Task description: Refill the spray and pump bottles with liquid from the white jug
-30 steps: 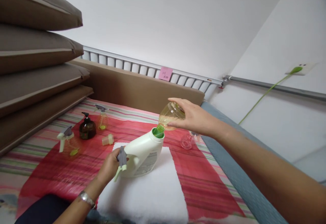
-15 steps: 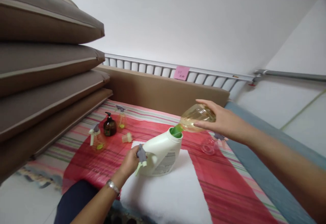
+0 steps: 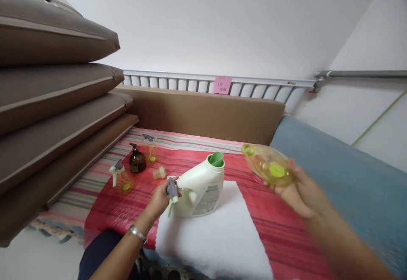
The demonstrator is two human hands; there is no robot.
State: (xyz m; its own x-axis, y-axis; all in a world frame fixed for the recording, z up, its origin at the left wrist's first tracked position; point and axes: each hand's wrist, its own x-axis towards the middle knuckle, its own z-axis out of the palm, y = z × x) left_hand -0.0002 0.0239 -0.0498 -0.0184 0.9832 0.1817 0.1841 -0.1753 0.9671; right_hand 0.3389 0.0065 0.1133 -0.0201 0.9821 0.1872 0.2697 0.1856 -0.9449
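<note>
left hand [image 3: 159,199]: clasping spray head [image 3: 172,190] beside jug [image 3: 201,186] | right hand [image 3: 301,191]: gripping yellow bottle [image 3: 265,165]

- On my feed, I see a shiny silver bracelet [image 3: 137,234], a broad rounded band, circling the left wrist [image 3: 141,227].
- I make out a dark navy trouser leg [image 3: 98,250] at the near left, its cloth plain.
- Left hand [image 3: 160,197] and left forearm [image 3: 116,256] look bare to me.
- Right hand [image 3: 294,191] is bare too; I get its forearm [image 3: 346,233] blurred.
</note>
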